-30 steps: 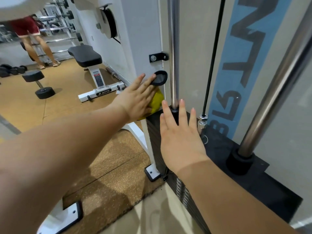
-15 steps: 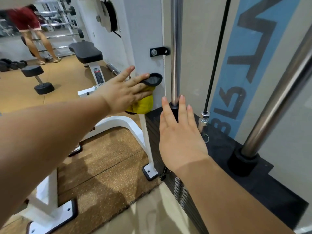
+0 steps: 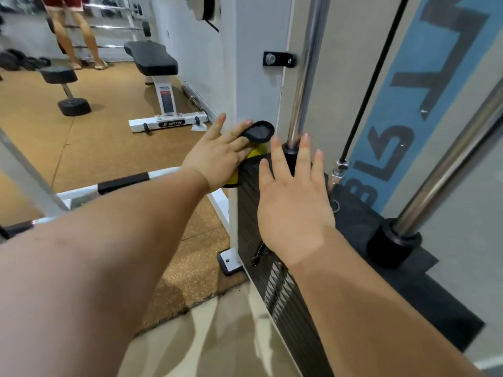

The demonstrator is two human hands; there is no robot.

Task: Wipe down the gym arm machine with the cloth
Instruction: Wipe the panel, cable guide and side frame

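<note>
Bright, even light; wide-angle edge warp

Brown speckled floor (image 3: 103,148): padded bench (image 3: 152,59), upright dumbbell (image 3: 68,91) near it, white machine foot (image 3: 230,262) on mat edge.

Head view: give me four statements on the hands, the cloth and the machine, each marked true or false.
1. The left hand presses a yellow cloth against the gym arm machine. True.
2. The right hand grips the chrome guide rod. False: it lies flat, fingers straight, on the weight stack at the rod's foot.
3. The black cable runs right of that guide rod. True.
4. The flat bench stands right of the machine. False: it stands to the left, farther back.
</note>
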